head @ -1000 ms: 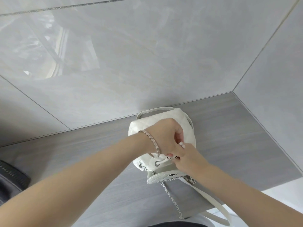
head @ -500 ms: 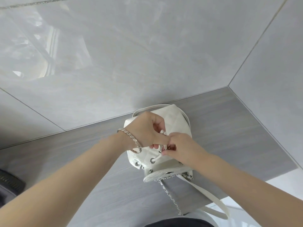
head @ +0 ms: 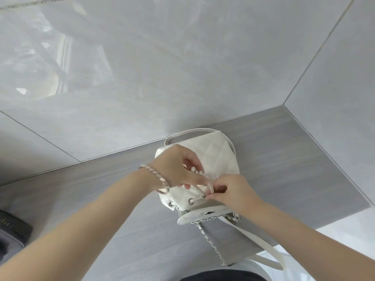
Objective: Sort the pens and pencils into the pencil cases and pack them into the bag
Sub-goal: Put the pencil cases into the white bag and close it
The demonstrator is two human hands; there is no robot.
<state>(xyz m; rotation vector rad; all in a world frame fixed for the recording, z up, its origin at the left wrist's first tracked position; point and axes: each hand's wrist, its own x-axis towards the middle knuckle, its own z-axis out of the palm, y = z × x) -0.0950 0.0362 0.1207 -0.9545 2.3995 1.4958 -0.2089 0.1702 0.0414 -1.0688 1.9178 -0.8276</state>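
A white quilted bag [head: 217, 157] stands on the grey tabletop [head: 284, 159] against the wall. Its flap [head: 203, 218] hangs open toward me, with a silver chain [head: 211, 242] and a white strap [head: 261, 246] trailing off the table edge. My left hand [head: 174, 169], with a bracelet on the wrist, pinches the white drawstring [head: 197, 200] at the bag's mouth. My right hand [head: 231, 191] grips the same drawstring just to the right, by the metal eyelets. No pens, pencils or pencil cases are in view; the inside of the bag is hidden by my hands.
A glossy grey tiled wall [head: 182, 67] rises right behind the bag and turns a corner at the right. A dark object [head: 12, 230] sits at the left edge. The table's front edge runs near the bag at the lower right, above a white floor [head: 349, 226].
Both hands have shifted slightly on the drawstring at the bag's mouth, and the left hand's fingers have spread. The bag stays in place while the view has drifted a little.
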